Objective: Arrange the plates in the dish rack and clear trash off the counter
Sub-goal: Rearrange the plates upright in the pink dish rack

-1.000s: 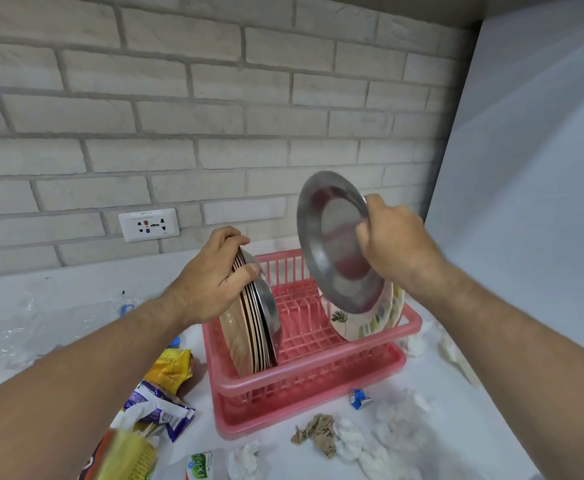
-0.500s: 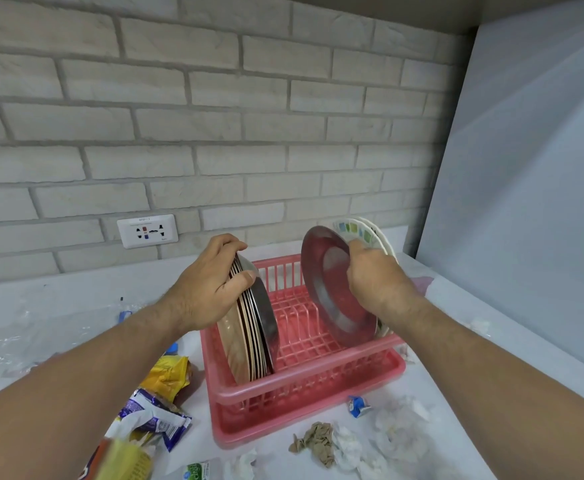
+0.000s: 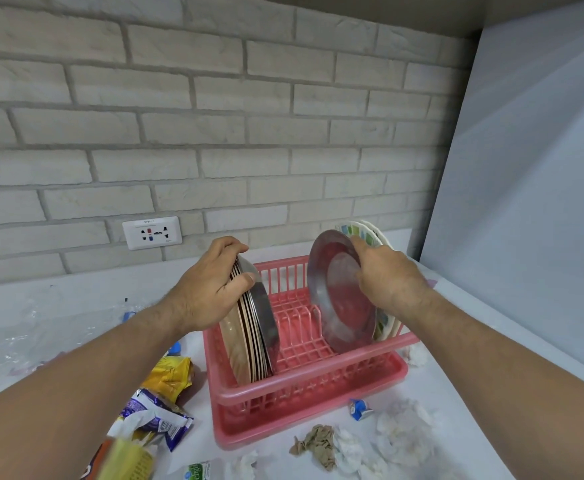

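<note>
Head view showed the pink dish rack (image 3: 304,386) sitting just below the frame's centre on the white counter (image 3: 89,285). At the rack's 9 o'clock end the left hand (image 3: 210,289) curled over the top of a stack of plates (image 3: 249,344), thumb on the outermost steel face and fingers over the rims. This was apparently to keep the upright stack from toppling toward the open slots. At the 3 o'clock end the right hand (image 3: 384,275) pinched the upper rim of a steel plate (image 3: 339,299). That plate stood on edge in the rack, leaning against the patterned plates (image 3: 370,233) behind it. The high grip looked meant to steer its lower edge between the tines. Wrappers (image 3: 169,375) at 7 o'clock and crumpled tissues (image 3: 398,434) at 5 o'clock lay uncollected on the counter. A second earlier the steel plate hung raised above the rack, tilted toward the camera. It had since come down into the rack, while the left hand had not shifted from its stack.
</note>
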`<state>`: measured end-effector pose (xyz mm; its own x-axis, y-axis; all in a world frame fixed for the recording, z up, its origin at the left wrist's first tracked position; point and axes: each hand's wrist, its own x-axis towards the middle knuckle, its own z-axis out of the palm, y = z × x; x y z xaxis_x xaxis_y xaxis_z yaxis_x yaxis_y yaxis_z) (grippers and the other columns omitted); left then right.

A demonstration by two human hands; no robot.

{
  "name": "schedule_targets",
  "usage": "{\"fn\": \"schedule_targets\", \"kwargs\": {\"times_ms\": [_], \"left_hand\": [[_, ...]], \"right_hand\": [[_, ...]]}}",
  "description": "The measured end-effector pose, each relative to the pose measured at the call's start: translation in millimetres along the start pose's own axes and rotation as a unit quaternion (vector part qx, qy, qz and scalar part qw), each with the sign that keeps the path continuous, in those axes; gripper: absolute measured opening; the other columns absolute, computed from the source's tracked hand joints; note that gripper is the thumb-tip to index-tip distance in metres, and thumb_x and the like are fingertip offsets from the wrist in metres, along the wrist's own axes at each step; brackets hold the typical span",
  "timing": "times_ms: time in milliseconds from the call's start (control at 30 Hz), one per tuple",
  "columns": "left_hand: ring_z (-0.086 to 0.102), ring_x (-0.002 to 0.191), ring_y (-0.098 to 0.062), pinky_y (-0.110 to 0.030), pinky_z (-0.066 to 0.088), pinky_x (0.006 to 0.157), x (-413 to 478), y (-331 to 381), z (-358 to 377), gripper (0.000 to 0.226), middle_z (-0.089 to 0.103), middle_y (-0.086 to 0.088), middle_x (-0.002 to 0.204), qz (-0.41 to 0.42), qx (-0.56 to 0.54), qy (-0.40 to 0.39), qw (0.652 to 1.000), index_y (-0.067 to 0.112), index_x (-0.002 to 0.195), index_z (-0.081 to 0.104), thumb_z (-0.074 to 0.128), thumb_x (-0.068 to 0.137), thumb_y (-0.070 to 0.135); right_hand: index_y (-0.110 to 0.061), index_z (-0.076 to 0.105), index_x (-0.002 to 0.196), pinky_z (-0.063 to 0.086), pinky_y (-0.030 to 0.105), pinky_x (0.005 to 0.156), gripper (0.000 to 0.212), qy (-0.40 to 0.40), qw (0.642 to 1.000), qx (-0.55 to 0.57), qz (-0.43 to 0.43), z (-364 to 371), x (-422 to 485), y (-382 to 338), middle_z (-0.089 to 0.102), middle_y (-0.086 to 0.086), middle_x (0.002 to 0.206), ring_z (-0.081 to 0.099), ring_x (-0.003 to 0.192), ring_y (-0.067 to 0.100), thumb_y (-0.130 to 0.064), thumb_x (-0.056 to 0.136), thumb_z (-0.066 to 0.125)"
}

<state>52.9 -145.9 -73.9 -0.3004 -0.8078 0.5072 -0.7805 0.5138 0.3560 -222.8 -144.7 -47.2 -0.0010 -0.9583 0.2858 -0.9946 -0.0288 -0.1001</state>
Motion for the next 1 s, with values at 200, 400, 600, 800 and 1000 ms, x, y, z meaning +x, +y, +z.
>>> {"fn": "schedule_targets", "kwargs": {"times_ms": [200,400,600,800,1000], "left_hand": [[0.031,0.118,0.000,-0.022,0.030,0.094,-1,1,-2,0.078,0.029,0.005,0.144,-0.005,0.004,-0.008,1.000,0.013,0.143,0.035,0.029,0.078,0.057],[0.034,0.117,-0.001,-0.021,0.029,0.094,1,2,-2,0.080,0.031,0.006,0.142,-0.008,0.004,-0.008,1.000,0.014,0.141,0.037,0.028,0.075,0.059],[0.037,0.124,-0.008,-0.022,0.030,0.096,0,1,-2,0.082,0.031,0.005,0.142,-0.006,0.004,-0.005,1.000,0.013,0.141,0.037,0.027,0.075,0.061],[0.035,0.127,-0.008,-0.021,0.028,0.097,-1,1,-3,0.083,0.030,0.005,0.144,-0.006,-0.001,-0.009,1.000,0.014,0.142,0.035,0.026,0.076,0.062],[0.032,0.130,-0.008,-0.022,0.027,0.100,-1,0,-2,0.083,0.027,0.005,0.147,-0.005,-0.004,-0.019,1.000,0.015,0.144,0.033,0.025,0.077,0.063]], "right_hand": [[-0.022,0.035,0.134,0.039,0.032,0.061,0.045,0.070,0.995,-0.047,-0.054,-28,-12,-13,0.063,0.004,0.107,0.054,0.076,0.028,-0.044,0.097,0.048],[-0.026,0.052,0.132,0.051,0.038,0.092,0.049,0.063,0.979,0.116,-0.157,-29,-27,-52,0.064,-0.002,0.121,0.060,0.109,0.020,-0.054,0.092,0.050],[-0.027,0.053,0.136,0.044,0.036,0.107,0.050,-0.104,0.917,0.326,-0.207,25,-56,-77,0.058,-0.008,0.135,0.052,0.123,0.005,-0.049,0.091,0.058],[-0.029,0.051,0.138,0.044,0.034,0.106,0.045,-0.084,0.910,0.362,-0.187,37,-57,-73,0.057,-0.012,0.135,0.052,0.122,0.002,-0.039,0.094,0.057],[-0.039,0.042,0.140,0.045,0.036,0.105,0.062,-0.077,0.916,0.354,-0.171,41,-57,-74,0.055,-0.013,0.137,0.051,0.125,0.004,-0.060,0.083,0.053]]}}
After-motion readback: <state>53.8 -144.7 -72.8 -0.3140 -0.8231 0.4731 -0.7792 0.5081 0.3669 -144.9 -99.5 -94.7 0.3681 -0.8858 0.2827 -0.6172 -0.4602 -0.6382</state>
